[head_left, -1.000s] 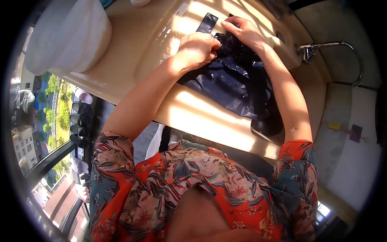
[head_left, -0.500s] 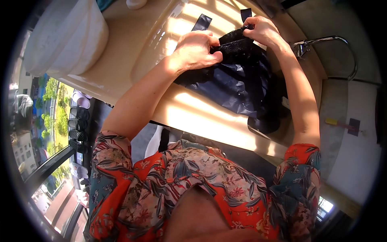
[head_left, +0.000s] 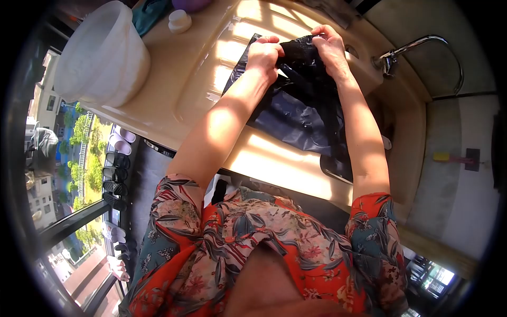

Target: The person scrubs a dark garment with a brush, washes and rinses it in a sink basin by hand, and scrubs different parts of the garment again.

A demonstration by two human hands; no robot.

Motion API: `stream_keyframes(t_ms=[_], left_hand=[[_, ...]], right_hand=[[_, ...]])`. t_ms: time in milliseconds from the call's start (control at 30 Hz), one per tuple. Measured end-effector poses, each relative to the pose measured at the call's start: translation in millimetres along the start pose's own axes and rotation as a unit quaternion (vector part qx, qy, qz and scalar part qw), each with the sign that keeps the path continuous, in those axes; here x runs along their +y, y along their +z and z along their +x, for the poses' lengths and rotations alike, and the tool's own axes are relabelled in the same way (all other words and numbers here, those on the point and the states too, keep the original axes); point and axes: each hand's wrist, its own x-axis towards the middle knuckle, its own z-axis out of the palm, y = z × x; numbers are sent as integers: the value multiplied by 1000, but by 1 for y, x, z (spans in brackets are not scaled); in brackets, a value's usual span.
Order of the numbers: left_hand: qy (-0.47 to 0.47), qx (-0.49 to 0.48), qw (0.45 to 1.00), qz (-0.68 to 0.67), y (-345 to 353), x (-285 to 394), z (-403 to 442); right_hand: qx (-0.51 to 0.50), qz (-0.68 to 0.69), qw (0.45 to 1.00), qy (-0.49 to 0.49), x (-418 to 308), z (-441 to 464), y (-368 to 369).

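A shiny dark navy piece of waterproof-looking fabric [head_left: 293,119] lies across the ridged side of a cream sink unit and hangs over its front edge. Its exact kind is unclear; a black band runs along its upper edge. My left hand [head_left: 264,57] is closed on that edge, thumb and fingers pinching it. To the right, my right hand [head_left: 331,52] grips the same edge, so the band is held up between both hands. Part of the fabric is hidden behind my right forearm.
A chrome faucet [head_left: 390,63] rises at the right by the basin. On the left of the cream sink unit [head_left: 185,113] stand a white bucket [head_left: 108,63] and a small white round container [head_left: 179,21]. Several shoes [head_left: 116,174] line the window side.
My left hand has moved up and slightly right, and my right hand has shifted a little down. The band is now stretched between them, and the loose strap ends no longer stick out.
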Motion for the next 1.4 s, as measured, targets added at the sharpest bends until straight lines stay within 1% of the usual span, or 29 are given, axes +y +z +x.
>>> stream_keyframes(t_ms=[67,100,133,167,233,267,333,367,400,433,500,567,633,667,700,767,833,867,900,1033,1100,1167,1200,1233,1267,1300,1333,1367,1400], left_hand=[[158,-29,984,74,-28,-31,34],[-101,77,980,-153,-14,-24,33],[-132,98,976,-146,-7,-12,22],[-129,10,976,-178,-9,-8,11],[-125,-157,949,-242,-24,-9,-8],[-128,-137,952,-240,-26,-15,-6],[62,-82,992,79,-26,-28,1],[76,-30,986,147,-18,-29,-1],[84,23,973,214,-7,-26,-5],[-79,92,993,14,6,-22,-7],[-95,104,990,15,0,-7,-13],[73,-168,982,54,-56,-48,37],[-164,-230,896,-342,-53,-46,21],[-144,-68,975,-155,-28,-21,3],[-115,101,987,43,-2,-2,-14],[-94,91,989,-65,-9,-27,8],[-109,65,991,-45,-4,7,-22],[-94,-76,975,-187,-44,-27,14],[-96,-46,982,-155,-42,-23,10],[-122,117,985,-14,-15,-10,4],[-90,111,987,-79,-10,-6,-2],[-105,71,991,-36,-6,15,-24],[-123,-77,973,-181,-38,-5,-5],[-78,-49,984,-154,-37,-11,-5],[-34,-19,991,-124,-36,-17,-6],[-145,-4,967,-208,-37,-11,-2],[-69,35,997,-10,-14,8,-20],[-112,126,986,2,-3,5,-16],[-110,128,986,-10,-3,2,-11]], right_hand=[[-11,-76,996,36,-2,-1,20],[13,-143,989,29,-28,-17,30],[33,-235,971,4,-39,-25,40],[16,-285,954,-88,-53,-45,48],[11,-211,948,-240,-64,-82,66],[38,-169,931,-320,-55,-92,76],[19,-231,943,-240,-30,-57,69],[55,-336,934,-106,-3,-21,64],[12,-330,941,-79,-1,-21,61],[-38,-327,942,-58,0,-20,60],[-45,-338,940,12,-22,-34,72],[-11,-282,940,-191,-55,-71,83],[-7,-297,933,-205,-50,-62,83],[-10,-318,933,-168,-36,-40,83],[-14,-338,932,-127,-25,-27,81],[18,-348,935,-66,-22,-23,79],[20,-232,950,-207,-38,-43,82],[-6,-269,944,-192,-61,-74,86],[45,-237,913,-330,-56,-89,96],[-27,-340,931,-128,-24,-26,86],[-7,-320,946,-45,-28,-23,86],[15,-288,936,-202,-35,-47,89],[-25,-287,931,-224,-53,-76,93],[42,-205,924,-320,-73,-100,100],[1,-222,936,-272,-65,-90,95],[-39,-237,946,-219,-50,-73,90],[28,-250,944,-214,-33,-46,90],[-17,-293,951,-97,-37,-31,83],[-14,-308,947,-94,-36,-27,81]])
